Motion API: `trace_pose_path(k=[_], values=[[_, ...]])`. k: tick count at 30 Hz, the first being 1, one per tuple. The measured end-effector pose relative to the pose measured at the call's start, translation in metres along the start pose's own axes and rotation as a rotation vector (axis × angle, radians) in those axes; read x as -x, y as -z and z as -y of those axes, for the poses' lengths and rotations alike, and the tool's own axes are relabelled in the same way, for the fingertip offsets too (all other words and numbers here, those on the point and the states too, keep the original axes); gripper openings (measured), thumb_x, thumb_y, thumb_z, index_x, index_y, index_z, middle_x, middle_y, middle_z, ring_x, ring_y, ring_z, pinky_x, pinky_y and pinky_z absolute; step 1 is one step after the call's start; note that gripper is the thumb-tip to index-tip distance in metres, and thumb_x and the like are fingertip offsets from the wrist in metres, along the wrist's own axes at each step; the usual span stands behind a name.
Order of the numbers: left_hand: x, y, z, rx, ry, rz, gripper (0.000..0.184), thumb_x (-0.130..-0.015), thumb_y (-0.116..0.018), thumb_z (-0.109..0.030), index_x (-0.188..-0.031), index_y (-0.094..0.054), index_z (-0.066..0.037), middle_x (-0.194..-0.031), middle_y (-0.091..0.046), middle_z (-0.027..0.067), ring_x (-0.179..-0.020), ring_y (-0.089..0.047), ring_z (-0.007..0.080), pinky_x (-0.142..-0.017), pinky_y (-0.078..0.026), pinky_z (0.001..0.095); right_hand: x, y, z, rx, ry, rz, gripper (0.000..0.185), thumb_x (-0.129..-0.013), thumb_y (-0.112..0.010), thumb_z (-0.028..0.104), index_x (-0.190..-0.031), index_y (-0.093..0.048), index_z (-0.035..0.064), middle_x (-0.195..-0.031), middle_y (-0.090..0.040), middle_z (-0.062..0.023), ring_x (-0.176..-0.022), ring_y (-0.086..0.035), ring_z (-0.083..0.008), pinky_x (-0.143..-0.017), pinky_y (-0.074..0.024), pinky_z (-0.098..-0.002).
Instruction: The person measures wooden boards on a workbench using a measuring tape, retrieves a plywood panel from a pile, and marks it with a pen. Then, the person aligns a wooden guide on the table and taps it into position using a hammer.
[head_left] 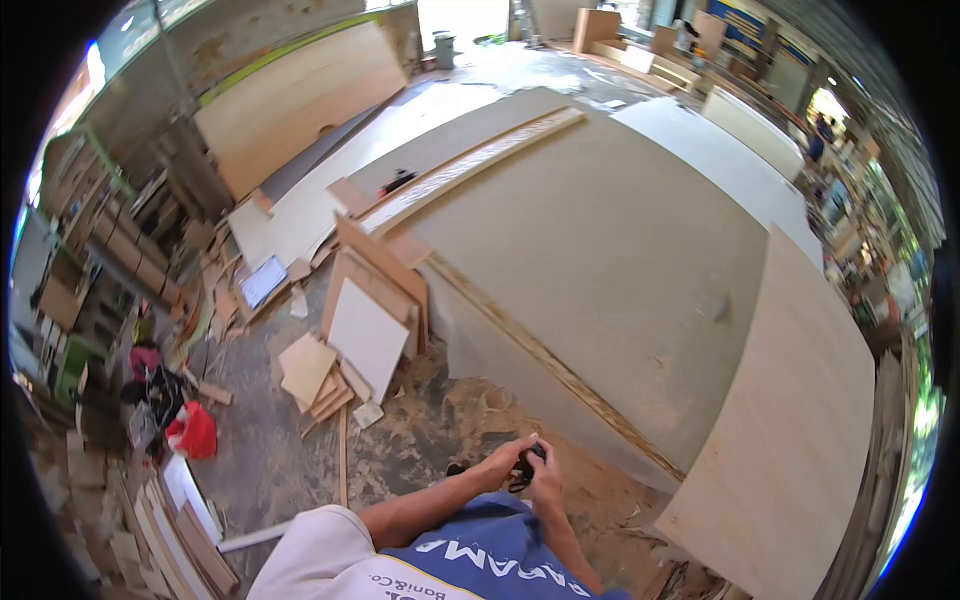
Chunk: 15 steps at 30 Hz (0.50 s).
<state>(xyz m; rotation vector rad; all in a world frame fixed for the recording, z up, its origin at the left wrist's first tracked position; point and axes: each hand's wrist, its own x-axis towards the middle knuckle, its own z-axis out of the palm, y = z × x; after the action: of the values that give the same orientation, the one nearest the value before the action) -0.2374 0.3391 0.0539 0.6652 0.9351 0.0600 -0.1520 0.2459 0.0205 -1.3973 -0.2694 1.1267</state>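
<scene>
My two hands meet low in the middle, in front of my blue and white shirt. My left hand (503, 462) has its fingers closed round a small black object (524, 468), whose kind I cannot make out. On the other side of that object my right hand (546, 480) is also closed on it. Part of the object is hidden by the fingers. Just beyond the hands stands a large workbench (610, 260) with a flat greyish top and a wooden edge strip.
A long pale wooden beam (480, 165) lies across the bench. A curved pale plywood sheet (790, 430) overlaps its right side. Board offcuts (368, 335) lean at the bench's left corner. A red bag (192, 431) and scraps lie on the dusty floor at left.
</scene>
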Motion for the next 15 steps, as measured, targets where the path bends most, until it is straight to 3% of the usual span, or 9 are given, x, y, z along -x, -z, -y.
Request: trace_pose_path(k=[1,3,7,9,10,13,15], values=[[0.004,0.015,-0.004,0.08,0.014,-0.022,0.035,-0.094,-0.047,-0.043,-0.1,-0.059,-0.01,-0.091,-0.06,0.0027,-0.08,-0.057,0.0154,-0.067,-0.048,0.0362,-0.001,-0.028,0.002,0.197,0.216,0.043,0.04,-0.09,-0.056,0.013,-0.126,-0.046,0.0011,-0.111,-0.057,-0.0114,-0.102,-0.056,-0.02,-0.087,-0.0453,-0.0307],[-0.015,0.057,0.008,0.188,-0.122,0.0,0.029,-0.094,-0.048,-0.039,-0.093,-0.059,-0.012,-0.085,-0.061,0.0022,-0.074,-0.057,0.0152,-0.064,-0.048,0.0342,-0.018,-0.052,-0.013,0.414,0.33,0.214,0.047,-0.087,-0.059,0.014,-0.13,-0.044,0.0011,-0.114,-0.057,-0.0131,-0.102,-0.057,-0.0227,-0.089,-0.045,-0.032],[0.005,0.122,-0.011,0.383,-0.052,-0.118,0.026,-0.093,-0.05,-0.034,-0.091,-0.062,-0.011,-0.082,-0.063,0.0026,-0.072,-0.06,0.0168,-0.065,-0.049,0.033,-0.037,-0.099,-0.007,0.629,0.185,0.5,0.051,-0.088,-0.059,0.011,-0.134,-0.041,0.0019,-0.119,-0.056,-0.0138,-0.108,-0.055,-0.0199,-0.088,-0.0464,-0.0333],[0.017,0.133,-0.016,0.469,-0.073,-0.184,0.027,-0.092,-0.048,-0.033,-0.086,-0.063,-0.012,-0.077,-0.062,0.0023,-0.066,-0.058,0.0164,-0.058,-0.047,0.033,-0.037,-0.124,0.016,0.847,0.234,0.61,0.051,-0.087,-0.06,0.013,-0.133,-0.043,0.0013,-0.11,-0.061,-0.0158,-0.099,-0.061,-0.0222,-0.083,-0.0488,-0.0328],[0.019,0.143,-0.016,0.521,-0.093,-0.169,0.023,-0.091,-0.05,-0.03,-0.086,-0.063,-0.011,-0.076,-0.063,0.0032,-0.063,-0.059,0.016,-0.054,-0.047,0.0323,-0.044,-0.132,0.013,0.806,0.193,0.623,0.043,-0.088,-0.06,0.016,-0.126,-0.05,0.0002,-0.101,-0.065,-0.0164,-0.09,-0.064,-0.0239,-0.079,-0.0503,-0.0327],[0.003,0.188,-0.002,0.547,-0.113,-0.182,0.021,-0.092,-0.05,-0.026,-0.086,-0.063,-0.011,-0.083,-0.065,0.007,-0.072,-0.062,0.0167,-0.06,-0.05,0.0337,-0.072,-0.152,0.011,0.888,0.153,0.73,0.035,-0.089,-0.06,0.019,-0.117,-0.057,-0.0015,-0.103,-0.065,-0.0162,-0.09,-0.064,-0.0231,-0.079,-0.0503,-0.033],[0.001,0.209,-0.003,0.615,-0.132,-0.223,0.02,-0.091,-0.05,-0.026,-0.09,-0.061,-0.01,-0.079,-0.065,0.008,-0.067,-0.062,0.0182,-0.055,-0.05,0.0333,-0.091,-0.168,0.012,0.901,0.167,0.719,0.03,-0.089,-0.059,0.02,-0.108,-0.061,-0.0027,-0.1,-0.066,-0.0158,-0.09,-0.064,-0.0215,-0.079,-0.0501,-0.0324]])
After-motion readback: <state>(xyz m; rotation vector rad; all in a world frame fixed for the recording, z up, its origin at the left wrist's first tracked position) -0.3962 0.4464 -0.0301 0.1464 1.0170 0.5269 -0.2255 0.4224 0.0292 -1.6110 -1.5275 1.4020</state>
